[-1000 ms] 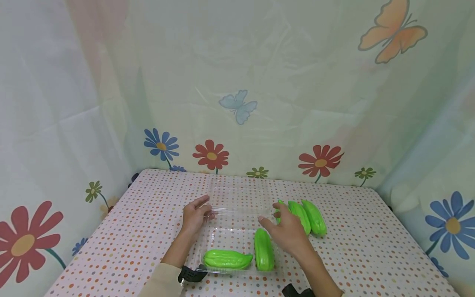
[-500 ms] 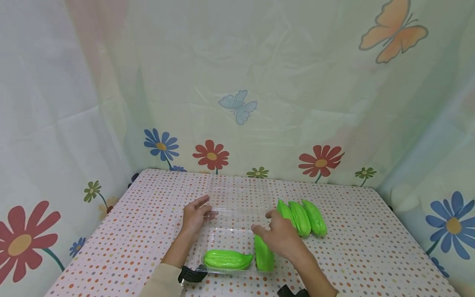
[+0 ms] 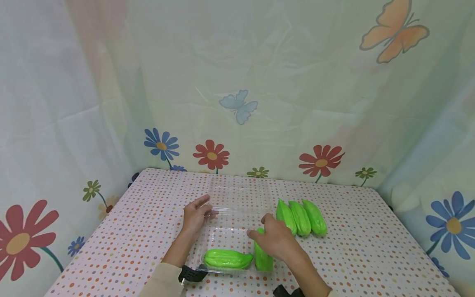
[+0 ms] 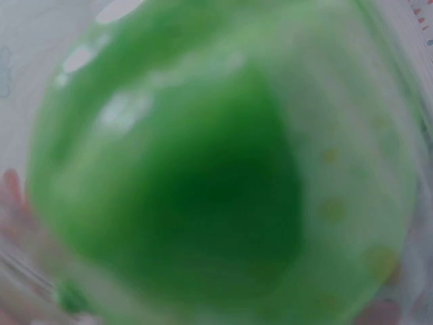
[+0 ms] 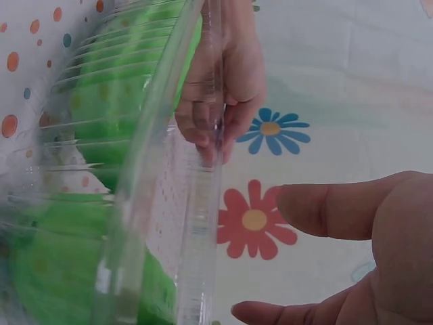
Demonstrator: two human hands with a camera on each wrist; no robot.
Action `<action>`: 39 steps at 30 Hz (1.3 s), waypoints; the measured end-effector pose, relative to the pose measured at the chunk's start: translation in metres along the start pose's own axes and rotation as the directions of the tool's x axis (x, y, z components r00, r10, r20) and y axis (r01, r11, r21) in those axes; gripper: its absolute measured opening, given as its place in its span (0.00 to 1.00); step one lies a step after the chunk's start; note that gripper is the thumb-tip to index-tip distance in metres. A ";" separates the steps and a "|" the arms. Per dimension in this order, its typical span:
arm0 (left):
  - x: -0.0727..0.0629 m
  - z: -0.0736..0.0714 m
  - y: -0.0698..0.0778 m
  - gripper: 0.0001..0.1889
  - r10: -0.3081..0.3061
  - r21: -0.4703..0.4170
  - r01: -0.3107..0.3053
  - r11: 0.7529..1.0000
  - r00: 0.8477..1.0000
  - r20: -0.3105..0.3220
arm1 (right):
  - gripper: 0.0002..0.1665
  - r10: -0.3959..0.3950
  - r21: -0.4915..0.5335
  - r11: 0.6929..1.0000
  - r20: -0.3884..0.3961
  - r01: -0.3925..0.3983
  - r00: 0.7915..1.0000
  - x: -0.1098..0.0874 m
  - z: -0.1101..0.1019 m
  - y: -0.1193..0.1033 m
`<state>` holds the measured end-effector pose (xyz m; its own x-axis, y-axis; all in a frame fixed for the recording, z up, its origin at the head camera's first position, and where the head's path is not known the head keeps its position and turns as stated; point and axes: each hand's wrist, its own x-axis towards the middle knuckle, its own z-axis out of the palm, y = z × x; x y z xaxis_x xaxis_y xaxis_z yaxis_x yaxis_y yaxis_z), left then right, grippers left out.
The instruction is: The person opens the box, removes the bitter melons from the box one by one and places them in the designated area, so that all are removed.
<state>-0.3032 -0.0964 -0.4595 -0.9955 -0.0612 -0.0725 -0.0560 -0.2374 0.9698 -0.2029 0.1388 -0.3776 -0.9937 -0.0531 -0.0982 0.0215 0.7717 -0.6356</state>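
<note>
A clear plastic clamshell box [image 3: 226, 238] lies with its lid [image 3: 239, 194] folded back. Inside are two bright green, ridged bitter melons: one lies crosswise [image 3: 227, 259] at the front, the other lengthwise [image 3: 264, 260] along the right side. My left hand [image 3: 194, 216] holds the box's left edge near the hinge, fingers curled over it in the right wrist view. My right hand [image 3: 276, 239] hovers at the box's right side, partly over the lengthwise melon; thumb and finger are spread with nothing between them. Blurred green fills the left wrist view.
Three more green bitter melons [image 3: 301, 218] lie side by side on the dotted tablecloth [image 3: 352, 247], just right of the box. A flower-printed curtain [image 3: 278, 136] stands behind the table and along both sides.
My right hand has moved left and nearer to me, from beside the three loose melons to over the box's right side. The left hand, box and melons stay put.
</note>
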 end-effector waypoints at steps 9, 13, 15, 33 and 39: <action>-0.002 0.000 0.001 0.27 -0.002 0.002 0.002 1.000 1.000 0.006 | 0.46 -0.014 -0.105 0.994 0.011 0.015 1.000 0.003 0.013 -0.002; -0.002 -0.001 0.000 0.27 -0.014 0.005 0.014 1.000 1.000 0.012 | 0.46 -0.017 -0.116 0.993 0.041 0.021 0.999 0.002 0.027 0.002; -0.003 -0.001 -0.001 0.27 -0.024 0.007 0.024 1.000 1.000 0.012 | 0.44 -0.012 -0.107 0.994 0.054 0.018 0.998 0.002 0.034 0.004; -0.001 0.000 0.000 0.27 0.004 -0.005 -0.004 1.000 1.000 0.015 | 0.26 -0.034 -0.201 0.979 0.008 0.035 0.999 0.002 0.048 0.004; -0.001 -0.001 -0.001 0.27 0.014 -0.005 -0.013 1.000 1.000 0.026 | 0.26 -0.039 -0.269 0.962 0.003 0.039 0.999 0.005 0.050 0.003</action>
<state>-0.3017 -0.0967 -0.4602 -0.9978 -0.0393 -0.0532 -0.0422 -0.2417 0.9694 -0.2021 0.1096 -0.4183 -0.9935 -0.0852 -0.0753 -0.0470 0.9109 -0.4099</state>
